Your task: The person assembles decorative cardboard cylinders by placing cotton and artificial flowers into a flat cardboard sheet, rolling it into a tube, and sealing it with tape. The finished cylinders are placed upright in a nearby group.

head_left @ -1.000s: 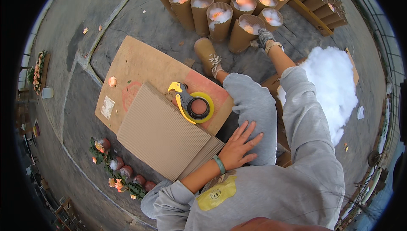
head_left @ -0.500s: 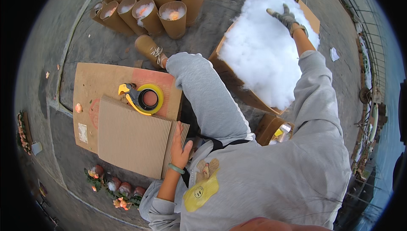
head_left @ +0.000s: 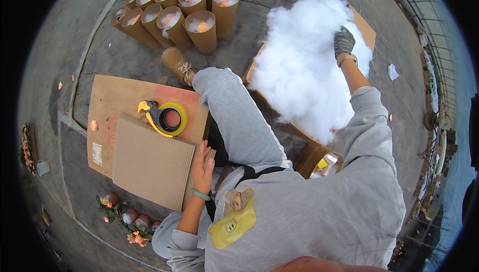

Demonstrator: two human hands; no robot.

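Note:
My bare left hand (head_left: pixel 202 172), a green bangle at its wrist, rests against the right edge of a stack of corrugated cardboard sheets (head_left: pixel 152 162). Its fingers are stretched out and hold nothing. Off to the right, my right hand (head_left: pixel 344 41) wears a striped grey glove and presses into a heap of white fibre stuffing (head_left: pixel 304 67). The gloved fingers are curled in on the stuffing, their tips partly hidden. That heap overfills a cardboard box (head_left: pixel 363 30). A yellow-and-grey tape dispenser with a tape roll (head_left: pixel 169 119) lies at the top of the sheets.
Under the sheets is a flat cardboard top (head_left: pixel 124 90). Corrugated paper tubes (head_left: pixel 201 35) holding white fluff and peach flowers crowd the far left floor. A small box (head_left: pixel 309 160) stands by my right side. Small pots with flowers (head_left: pixel 142 222) sit at lower left.
My right hand has gone from spread fingers on top of the stuffing to curled fingers, slightly nearer me. The heap bulges further left. My left hand stays at the sheets.

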